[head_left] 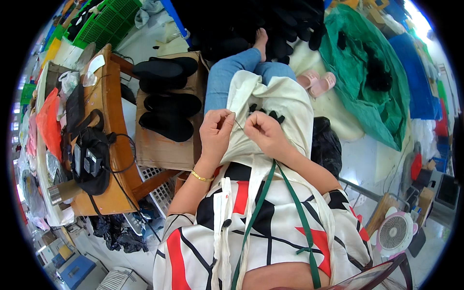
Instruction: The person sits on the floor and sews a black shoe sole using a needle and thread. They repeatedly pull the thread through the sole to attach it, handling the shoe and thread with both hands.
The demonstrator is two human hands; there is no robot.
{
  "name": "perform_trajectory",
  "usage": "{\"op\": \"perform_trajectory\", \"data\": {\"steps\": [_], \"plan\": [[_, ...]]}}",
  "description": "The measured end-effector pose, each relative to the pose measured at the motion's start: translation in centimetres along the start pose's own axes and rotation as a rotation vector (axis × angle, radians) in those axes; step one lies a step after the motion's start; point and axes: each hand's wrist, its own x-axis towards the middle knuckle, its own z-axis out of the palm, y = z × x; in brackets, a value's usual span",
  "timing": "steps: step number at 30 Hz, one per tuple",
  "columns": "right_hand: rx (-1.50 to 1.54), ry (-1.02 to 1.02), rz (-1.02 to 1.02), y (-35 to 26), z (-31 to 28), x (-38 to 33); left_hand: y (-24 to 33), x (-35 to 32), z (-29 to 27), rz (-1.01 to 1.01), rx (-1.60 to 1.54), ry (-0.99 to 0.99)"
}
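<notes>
My left hand (217, 129) and my right hand (265, 130) are raised close together over my lap, each with fingers closed in a pinch. A short, thin dark strand (239, 125) runs between their fingertips; whether it is thread or a needle I cannot tell. Beneath them a cream apron (297, 118) covers my thighs. Small black pieces (277, 117) lie on it just beyond my right hand, partly hidden by it. A gold-coloured bracelet circles my left wrist.
Black shoe-shaped pieces (166, 125) rest on a cardboard box (157, 151) at left, beside a wooden table (104, 186) holding a black bag (92, 162). Black pieces (222, 43) are heaped ahead. A green plastic sack (360, 58), pink slippers (322, 84) and a fan (394, 232) are at right.
</notes>
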Motion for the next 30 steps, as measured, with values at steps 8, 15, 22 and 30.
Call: {"op": "perform_trajectory", "data": {"steps": [8, 15, 22, 30], "plan": [[-0.303, -0.498, -0.223, 0.2, 0.9, 1.0, -1.4, 0.9, -2.9, -0.795, -0.697, 0.164], [-0.400, -0.116, -0.111, 2.5, -1.9, 1.7, -1.4, 1.3, -4.6, -0.879, -1.007, 0.078], [-1.240, 0.244, 0.018, 5.1, -13.8, 1.4, -1.6, 1.8, -7.1, -0.642, -0.568, 0.102], [-0.126, -0.093, 0.254, 0.8, -0.9, 7.1, -2.4, 0.7, -10.0, -0.562, -0.706, 0.097]]}}
